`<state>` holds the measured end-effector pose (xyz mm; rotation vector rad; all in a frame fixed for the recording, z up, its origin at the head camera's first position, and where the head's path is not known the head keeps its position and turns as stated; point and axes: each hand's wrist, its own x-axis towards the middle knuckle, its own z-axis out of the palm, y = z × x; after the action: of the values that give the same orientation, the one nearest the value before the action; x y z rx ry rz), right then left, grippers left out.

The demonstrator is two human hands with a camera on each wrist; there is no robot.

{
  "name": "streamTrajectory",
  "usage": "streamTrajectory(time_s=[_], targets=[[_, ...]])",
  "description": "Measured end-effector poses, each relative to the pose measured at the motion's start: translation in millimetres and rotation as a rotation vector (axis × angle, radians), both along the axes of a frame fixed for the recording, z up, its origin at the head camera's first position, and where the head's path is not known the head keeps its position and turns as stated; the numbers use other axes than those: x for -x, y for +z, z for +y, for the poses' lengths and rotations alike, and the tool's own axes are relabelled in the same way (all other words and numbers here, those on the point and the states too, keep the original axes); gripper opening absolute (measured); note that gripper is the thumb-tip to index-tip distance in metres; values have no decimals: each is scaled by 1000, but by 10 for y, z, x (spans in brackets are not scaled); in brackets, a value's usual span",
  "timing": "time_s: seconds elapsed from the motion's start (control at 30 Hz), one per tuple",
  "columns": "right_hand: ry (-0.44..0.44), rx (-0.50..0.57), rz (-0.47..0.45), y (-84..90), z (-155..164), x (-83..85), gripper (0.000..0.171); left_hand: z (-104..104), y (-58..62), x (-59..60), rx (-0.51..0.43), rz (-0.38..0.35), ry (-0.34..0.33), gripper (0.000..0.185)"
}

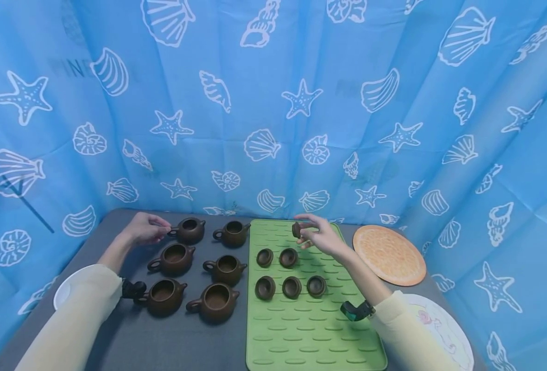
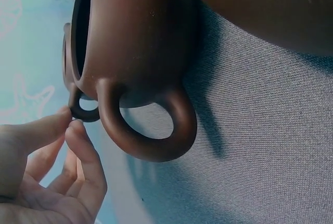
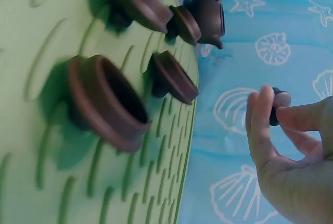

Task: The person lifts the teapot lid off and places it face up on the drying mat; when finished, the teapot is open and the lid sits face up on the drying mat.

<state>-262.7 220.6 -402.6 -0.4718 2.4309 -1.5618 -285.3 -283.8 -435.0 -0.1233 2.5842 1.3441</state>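
Item: small lid [image 1: 296, 229] pinched in right hand [image 1: 322, 237], may drop; left hand [image 1: 146, 228] apparently pinching teapot handle [image 2: 83, 110], may tip pot.

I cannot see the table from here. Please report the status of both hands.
Left hand pinches far-left teapot handle. Right hand holds one lid above green mat. Nothing in the way.

We note the teapots [image 1: 173, 258] look like unglazed brown clay, matt with a faint sheen, smooth-walled. The small lid [image 1: 296, 230] pinched in the right hand [image 1: 322, 236] and the cups [image 1: 265, 287] show the same matt clay. The green mat [image 1: 301, 319] looks like soft ribbed silicone. The grey table cover [image 2: 270, 146] is finely woven cloth. The blue backdrop [image 1: 273, 103] is smooth, creased printed sheet
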Motion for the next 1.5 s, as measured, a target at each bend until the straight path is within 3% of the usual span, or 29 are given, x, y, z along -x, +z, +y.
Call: streamTrajectory(time_s=[0.37, 0.43, 0.57, 0.67, 0.8, 1.07, 1.23, 1.5], targets=[[49, 96, -170, -207, 340, -118, 50, 21, 87, -65, 33, 9, -10, 35], [59, 71, -169, -240, 386, -137, 53, 32, 110, -80, 40, 28, -14, 35], [61, -48, -77, -313, 442, -168, 57, 57, 164, -157, 60, 75, -35, 38], [66, -125, -17, -376, 463, -176, 55, 68, 216, -252, 65, 114, -57, 38], [67, -177, -10, -458, 478, -176, 50, 85, 293, -383, 70, 170, -97, 37], [110, -179, 3, -511, 485, -194, 45, 154, 498, -691, 62, 271, -159, 42], [123, -196, 26, -518, 483, -194, 44, 223, 624, -909, 115, 353, -161, 38], [113, -219, 40, -534, 478, -213, 47, 311, 694, -1196, 168, 363, -143, 35]])
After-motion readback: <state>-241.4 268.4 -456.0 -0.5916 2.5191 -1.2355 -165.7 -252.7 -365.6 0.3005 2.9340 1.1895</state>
